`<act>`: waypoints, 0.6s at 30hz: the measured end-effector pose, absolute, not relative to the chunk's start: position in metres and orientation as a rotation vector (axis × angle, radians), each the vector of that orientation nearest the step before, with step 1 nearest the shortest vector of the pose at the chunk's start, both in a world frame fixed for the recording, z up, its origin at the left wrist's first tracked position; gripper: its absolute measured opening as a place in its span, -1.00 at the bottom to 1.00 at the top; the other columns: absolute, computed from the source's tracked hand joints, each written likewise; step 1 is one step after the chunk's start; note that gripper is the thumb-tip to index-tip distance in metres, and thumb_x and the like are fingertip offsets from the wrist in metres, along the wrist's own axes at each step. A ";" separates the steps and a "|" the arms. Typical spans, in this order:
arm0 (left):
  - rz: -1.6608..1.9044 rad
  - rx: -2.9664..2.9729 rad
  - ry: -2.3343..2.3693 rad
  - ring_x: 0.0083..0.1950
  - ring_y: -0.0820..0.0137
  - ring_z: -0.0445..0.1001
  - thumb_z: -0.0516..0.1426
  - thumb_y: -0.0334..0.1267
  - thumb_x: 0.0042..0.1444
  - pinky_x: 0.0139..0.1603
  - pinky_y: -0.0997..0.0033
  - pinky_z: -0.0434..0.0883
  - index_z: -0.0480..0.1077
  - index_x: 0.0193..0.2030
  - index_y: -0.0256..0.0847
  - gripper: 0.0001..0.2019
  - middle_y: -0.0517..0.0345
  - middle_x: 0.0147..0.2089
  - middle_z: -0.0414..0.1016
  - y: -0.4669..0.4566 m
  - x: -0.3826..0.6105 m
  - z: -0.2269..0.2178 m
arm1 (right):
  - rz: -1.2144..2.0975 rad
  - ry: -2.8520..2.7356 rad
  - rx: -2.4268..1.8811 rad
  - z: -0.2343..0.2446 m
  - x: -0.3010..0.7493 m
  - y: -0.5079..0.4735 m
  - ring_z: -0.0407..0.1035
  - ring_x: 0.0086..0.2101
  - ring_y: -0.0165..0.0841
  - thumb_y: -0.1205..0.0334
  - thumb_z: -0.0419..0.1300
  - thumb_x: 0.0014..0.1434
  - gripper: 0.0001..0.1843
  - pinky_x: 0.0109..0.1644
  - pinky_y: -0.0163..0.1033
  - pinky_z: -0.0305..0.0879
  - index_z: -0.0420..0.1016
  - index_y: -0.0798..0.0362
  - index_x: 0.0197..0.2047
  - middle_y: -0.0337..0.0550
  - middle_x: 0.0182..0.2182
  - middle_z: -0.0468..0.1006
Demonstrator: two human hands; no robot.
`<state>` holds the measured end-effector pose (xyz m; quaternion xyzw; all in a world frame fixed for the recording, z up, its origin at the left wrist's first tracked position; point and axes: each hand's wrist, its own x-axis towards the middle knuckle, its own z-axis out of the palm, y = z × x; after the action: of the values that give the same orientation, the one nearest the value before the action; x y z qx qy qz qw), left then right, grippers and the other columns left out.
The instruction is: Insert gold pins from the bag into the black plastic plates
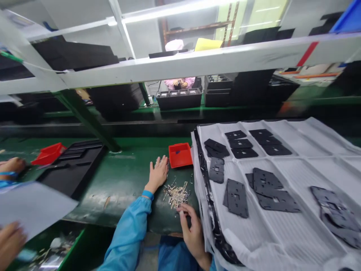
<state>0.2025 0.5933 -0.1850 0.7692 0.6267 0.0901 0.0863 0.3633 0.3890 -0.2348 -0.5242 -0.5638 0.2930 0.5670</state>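
Observation:
My left hand [158,174] lies flat on the green bench [128,177], fingers stretched out, beside a small red tray [181,155]. A loose pile of small pale and metallic pieces [176,195] is spread between my two hands. At the pile's near edge, my right hand [193,230] has curved fingers, with the thumb apart from the index finger and nothing visible in its grasp. The red tray stands just behind the pile and has a small dark spot inside.
On the right, a large tray lined with white sheeting [299,173] holds several flat black plates [237,197]. To the left are a black tray [76,165], another red tray [49,153] and another person's hands with a white sheet [31,210]. A green post [87,118] rises behind.

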 end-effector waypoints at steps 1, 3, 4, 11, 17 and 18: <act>0.303 2.268 1.914 0.60 -0.04 -0.08 -0.15 -0.31 0.43 0.52 -0.46 -0.21 0.11 0.53 -0.34 -0.43 -0.04 0.56 0.00 0.594 0.205 -0.187 | 0.671 -1.345 -1.212 -0.235 0.364 0.389 0.53 -0.06 -0.65 0.28 0.09 0.41 -0.70 0.15 -0.62 0.41 0.41 -0.05 0.17 -0.29 -0.09 0.63; 0.386 2.210 1.995 0.60 -0.07 -0.08 -0.15 -0.31 0.42 0.51 -0.49 -0.27 0.14 0.52 -0.35 -0.43 -0.05 0.56 0.00 0.597 0.210 -0.192 | 0.643 -1.378 -1.191 -0.233 0.366 0.390 0.55 -0.10 -0.64 0.28 0.09 0.41 -0.72 0.10 -0.62 0.43 0.42 -0.05 0.15 -0.29 -0.12 0.63; 0.436 2.174 2.030 0.60 -0.07 -0.08 -0.14 -0.31 0.41 0.52 -0.47 -0.27 0.14 0.52 -0.38 -0.43 -0.08 0.56 0.00 0.598 0.212 -0.194 | 0.637 -1.394 -1.185 -0.231 0.367 0.391 0.55 -0.12 -0.62 0.27 0.09 0.41 -0.72 0.07 -0.61 0.45 0.44 -0.05 0.14 -0.28 -0.14 0.64; 0.912 1.831 2.152 0.55 -0.03 0.10 -0.12 -0.29 0.40 0.52 -0.36 -0.02 0.16 0.47 -0.53 -0.43 -0.29 0.47 0.19 0.612 0.198 -0.195 | 0.689 -1.406 -1.229 -0.229 0.367 0.387 0.54 -0.12 -0.62 0.26 0.06 0.43 -0.73 0.06 -0.59 0.44 0.47 -0.07 0.11 -0.28 -0.15 0.63; 1.276 1.632 2.145 0.21 0.23 0.56 -0.22 -0.22 0.46 0.23 0.24 0.51 0.36 0.29 -0.46 -0.49 -0.27 0.20 0.53 0.613 0.170 -0.188 | 0.652 -1.455 -1.175 -0.232 0.363 0.389 0.52 -0.11 -0.68 0.33 0.08 0.41 -0.75 0.09 -0.68 0.36 0.47 -0.08 0.07 -0.33 -0.17 0.60; 1.290 1.647 2.137 0.21 0.23 0.56 -0.21 -0.22 0.46 0.24 0.23 0.51 0.35 0.29 -0.45 -0.50 -0.27 0.21 0.53 0.612 0.168 -0.187 | 0.656 -1.464 -1.168 -0.232 0.363 0.389 0.52 -0.10 -0.69 0.34 0.08 0.41 -0.75 0.09 -0.68 0.36 0.46 -0.08 0.08 -0.34 -0.17 0.60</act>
<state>0.1682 0.6125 -0.1874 0.5492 0.7125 0.4301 0.0756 0.3626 0.3891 -0.2322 -0.4928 -0.6177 0.2766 0.5469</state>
